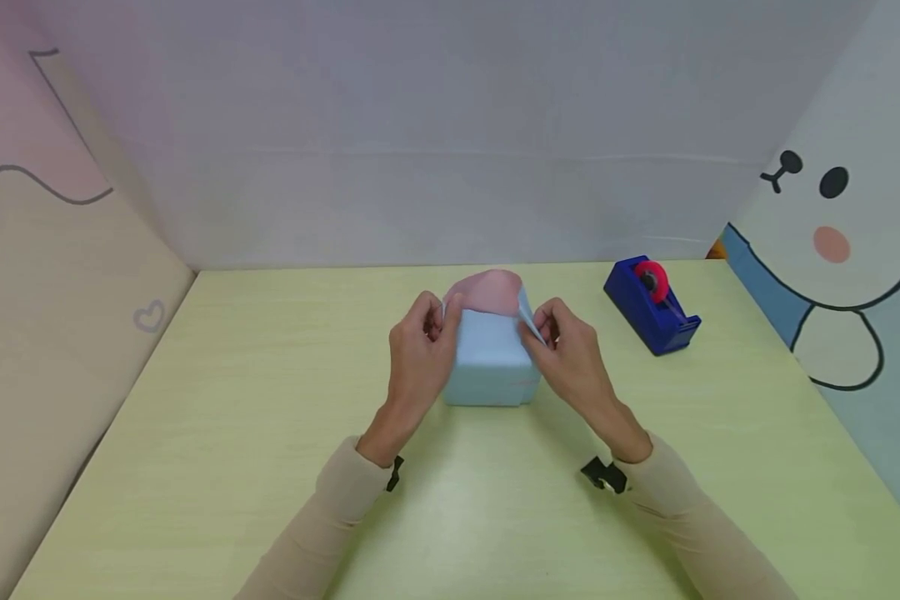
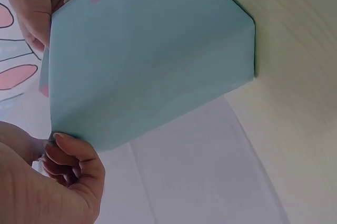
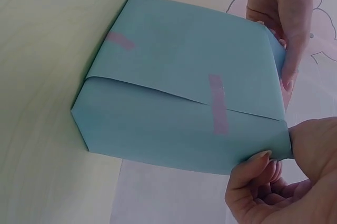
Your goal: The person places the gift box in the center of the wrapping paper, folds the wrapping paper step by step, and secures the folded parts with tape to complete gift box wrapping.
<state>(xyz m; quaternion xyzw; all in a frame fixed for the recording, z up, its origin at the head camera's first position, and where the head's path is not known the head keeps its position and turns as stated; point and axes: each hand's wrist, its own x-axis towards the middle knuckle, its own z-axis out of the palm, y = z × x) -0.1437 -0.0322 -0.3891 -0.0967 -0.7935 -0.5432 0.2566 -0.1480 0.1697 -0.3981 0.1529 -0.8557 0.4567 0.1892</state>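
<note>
A box-shaped light blue paper package (image 1: 492, 358) stands on the table, and its far paper flap (image 1: 487, 292) shows a pink inner side. My left hand (image 1: 422, 350) pinches the paper at the upper left corner between thumb and curled fingers. On the opposite side, my right hand (image 1: 573, 354) pinches a folded edge of the same paper. In the right wrist view, strips of pink tape (image 3: 218, 103) cross an overlapping seam on the package's side. The left wrist view shows a smooth blue side (image 2: 147, 55) that narrows toward the pinched edge.
A blue tape dispenser (image 1: 652, 308) with a pink-red roll sits at the back right of the pale yellow-green table (image 1: 285, 367). A plain backdrop (image 1: 450, 167) rises behind the table, with printed panels on both sides. Dark straps (image 1: 605, 475) show at the cuffs.
</note>
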